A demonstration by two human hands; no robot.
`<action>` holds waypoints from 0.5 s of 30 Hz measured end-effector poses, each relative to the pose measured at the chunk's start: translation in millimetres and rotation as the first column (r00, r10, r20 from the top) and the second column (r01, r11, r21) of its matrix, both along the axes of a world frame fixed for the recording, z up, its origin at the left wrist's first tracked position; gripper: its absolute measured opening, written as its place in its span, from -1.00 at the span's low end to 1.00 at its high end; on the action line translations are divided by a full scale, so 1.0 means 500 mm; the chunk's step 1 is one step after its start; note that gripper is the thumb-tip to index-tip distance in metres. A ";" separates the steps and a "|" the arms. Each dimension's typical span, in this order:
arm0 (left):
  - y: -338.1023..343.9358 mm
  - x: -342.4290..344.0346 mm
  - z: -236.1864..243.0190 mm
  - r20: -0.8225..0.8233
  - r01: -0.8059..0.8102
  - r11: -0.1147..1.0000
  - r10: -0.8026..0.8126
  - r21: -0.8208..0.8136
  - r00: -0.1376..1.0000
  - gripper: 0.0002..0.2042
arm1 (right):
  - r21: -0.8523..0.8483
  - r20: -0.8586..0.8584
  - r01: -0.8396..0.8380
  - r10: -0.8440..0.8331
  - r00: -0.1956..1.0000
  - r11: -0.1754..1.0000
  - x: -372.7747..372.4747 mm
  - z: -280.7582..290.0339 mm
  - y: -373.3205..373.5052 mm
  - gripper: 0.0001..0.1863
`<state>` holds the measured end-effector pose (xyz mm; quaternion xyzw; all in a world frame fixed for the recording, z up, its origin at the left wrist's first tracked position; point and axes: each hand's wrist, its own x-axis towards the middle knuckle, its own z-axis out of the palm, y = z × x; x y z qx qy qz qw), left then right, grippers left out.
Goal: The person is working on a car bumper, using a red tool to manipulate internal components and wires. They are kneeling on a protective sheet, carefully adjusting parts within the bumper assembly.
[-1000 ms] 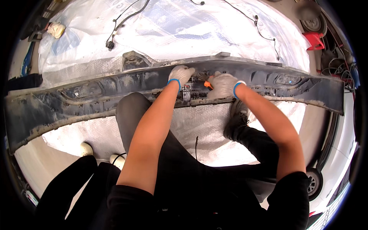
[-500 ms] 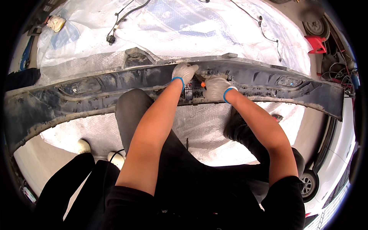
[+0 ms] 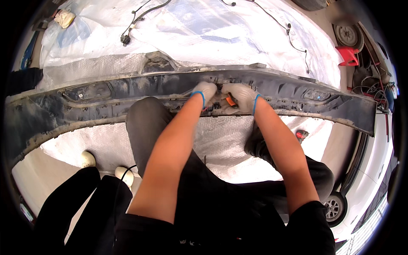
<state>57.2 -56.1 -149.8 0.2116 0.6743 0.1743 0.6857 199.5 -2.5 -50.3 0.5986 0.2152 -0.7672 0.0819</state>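
Note:
A long, dirty black car bumper (image 3: 155, 83) lies crosswise in front of me, with brackets and clips along its middle. My right hand (image 3: 243, 96), in a white knit glove with a blue cuff, is closed around an orange-handled tool (image 3: 230, 101); the tool's working end is hidden. Close beside it, my left hand (image 3: 207, 90), gloved alike, rests at the bumper's middle. Its fingers are curled in, and what they grip there cannot be made out. Both hands are nearly touching over the clip area.
White plastic sheeting (image 3: 191, 46) lies under the bumper, with wiring harnesses (image 3: 126, 39) on its far part. A red-and-black tool (image 3: 301, 135) sits by my right knee. Another person's legs (image 3: 76, 199) stand at left. A red container (image 3: 348, 55) and a white car (image 3: 365, 182) are at right.
My left hand has come down and slightly right, off the bumper's upper edge toward my right hand. The orange handle has shifted slightly right and nearer me. The view has moved a little.

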 end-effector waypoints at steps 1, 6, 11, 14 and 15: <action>-0.013 0.019 -0.006 0.110 -0.170 0.976 0.185 -0.133 0.977 -0.78 | -0.056 -0.007 -0.024 0.024 1.000 0.998 0.002 0.007 0.012 -0.84; -0.017 0.062 -0.016 0.344 -0.413 0.890 0.456 -0.194 0.821 -0.77 | 0.150 0.249 -0.641 0.599 0.761 0.753 0.016 0.055 0.054 -0.82; -0.023 0.047 -0.006 0.451 -0.544 0.780 0.624 -0.309 0.639 -0.76 | 0.192 0.644 -0.956 0.764 -0.048 -0.222 0.005 0.122 0.048 -0.54; -0.020 0.040 -0.018 0.414 -0.523 0.800 0.599 -0.292 0.685 -0.79 | 0.102 0.757 -0.876 0.608 -0.238 -0.471 0.000 0.132 0.020 -0.55; -0.017 0.044 -0.012 0.375 -0.518 0.811 0.585 -0.272 0.719 -0.81 | 0.072 0.781 -0.834 0.551 -0.295 -0.548 -0.001 0.128 0.023 -0.56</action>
